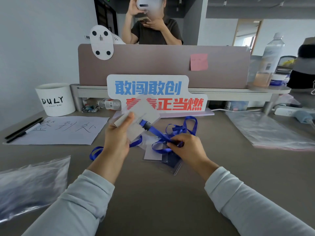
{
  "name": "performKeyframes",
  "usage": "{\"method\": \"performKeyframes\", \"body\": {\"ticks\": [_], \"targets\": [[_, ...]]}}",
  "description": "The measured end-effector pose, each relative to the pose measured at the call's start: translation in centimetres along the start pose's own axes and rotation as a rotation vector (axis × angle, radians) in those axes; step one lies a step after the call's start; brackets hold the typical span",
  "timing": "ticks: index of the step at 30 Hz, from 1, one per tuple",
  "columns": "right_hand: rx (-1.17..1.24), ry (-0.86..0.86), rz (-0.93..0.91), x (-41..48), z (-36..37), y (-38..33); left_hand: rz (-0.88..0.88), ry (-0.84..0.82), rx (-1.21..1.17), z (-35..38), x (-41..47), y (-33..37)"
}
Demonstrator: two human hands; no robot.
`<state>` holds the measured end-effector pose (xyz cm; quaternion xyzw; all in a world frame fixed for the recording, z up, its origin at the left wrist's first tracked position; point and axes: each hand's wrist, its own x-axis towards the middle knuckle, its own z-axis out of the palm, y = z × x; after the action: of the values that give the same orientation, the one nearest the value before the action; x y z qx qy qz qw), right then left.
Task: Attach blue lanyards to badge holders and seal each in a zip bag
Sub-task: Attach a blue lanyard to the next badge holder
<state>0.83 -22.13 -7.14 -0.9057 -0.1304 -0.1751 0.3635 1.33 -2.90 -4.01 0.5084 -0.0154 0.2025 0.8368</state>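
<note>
My left hand (pixel 118 133) holds up a clear badge holder (pixel 144 114) with a white card inside, tilted above the desk. A blue lanyard (pixel 170 135) is clipped to it by a black clasp (pixel 148 125). My right hand (pixel 185 147) pinches the lanyard's ribbon a little to the right, just above the desk. Under that hand lie other badge holders (pixel 163 159), one with a white card and one with a dark card. More blue ribbon (pixel 95 152) loops out to the left behind my left wrist.
Filled zip bags (pixel 29 184) lie at the near left; a stack of clear zip bags (pixel 265 130) lies at the right. A paper sheet (pixel 64 130) with pens, a white cup (pixel 56 99), a slogan sign (pixel 156 94) and a divider with a person behind it stand at the back.
</note>
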Motion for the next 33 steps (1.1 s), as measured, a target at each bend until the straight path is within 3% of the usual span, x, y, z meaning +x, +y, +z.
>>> {"method": "performKeyframes", "body": {"ticks": [2, 5, 11, 17, 22, 29, 33], "targets": [[-0.101, 0.06, 0.008, 0.2, -0.4, 0.7, -0.021, -0.001, -0.018, -0.2, 0.2, -0.1], [-0.205, -0.038, -0.064, 0.3, -0.6, 1.1, -0.047, -0.003, 0.034, 0.0, 0.1, -0.7], [0.073, -0.109, -0.103, -0.1, -0.1, -0.8, -0.046, -0.05, 0.189, 0.2, -0.5, -1.4], [0.266, -0.372, 0.091, -0.1, -0.3, -1.1, -0.078, -0.052, 0.19, 0.5, -1.0, -1.1], [0.297, -0.537, 0.082, -0.2, -0.3, -1.2, -0.074, -0.078, 0.163, 0.5, -1.1, -0.9], [0.416, -0.477, 0.125, -0.2, -0.8, -1.0, -0.044, -0.155, 0.09, 0.4, -0.6, -0.7], [0.556, -0.483, 0.144, -0.3, -1.4, -0.7, -0.114, -0.237, 0.074, 0.3, -0.6, -0.3]]}}
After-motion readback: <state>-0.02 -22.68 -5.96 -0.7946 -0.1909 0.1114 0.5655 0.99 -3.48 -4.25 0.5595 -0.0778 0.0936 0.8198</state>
